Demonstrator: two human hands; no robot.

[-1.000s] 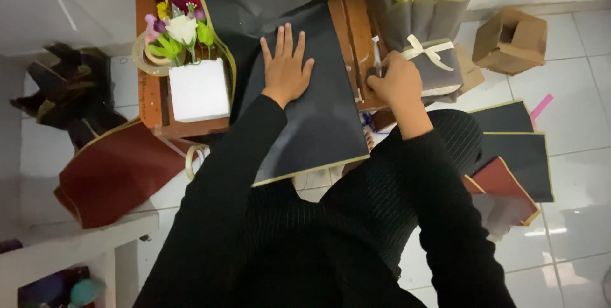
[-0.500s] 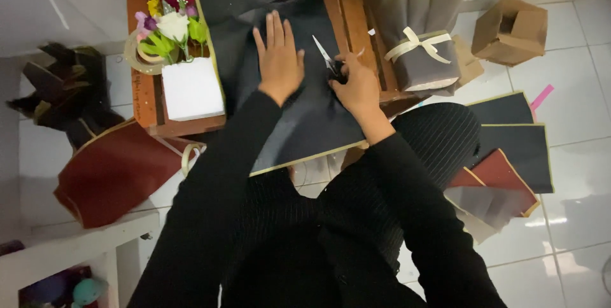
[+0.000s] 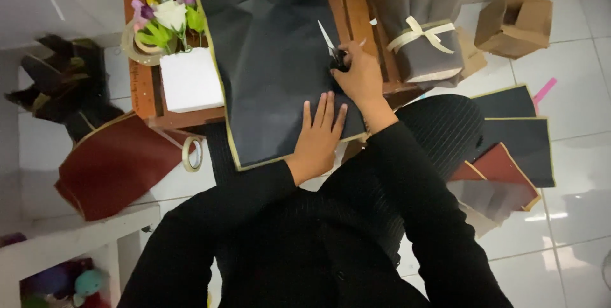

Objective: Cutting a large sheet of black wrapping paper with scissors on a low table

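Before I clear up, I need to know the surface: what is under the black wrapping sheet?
The black wrapping sheet lies over a wooden crate, whose slats show beside it. The left hand presses it flat. The crate top beneath is hidden.

A large sheet of dark grey wrapping paper with a thin gold edge lies flat across the wooden tabletop, its near edge overhanging. Small scissors, blades open and pointing far-left, rest at the sheet's right side.
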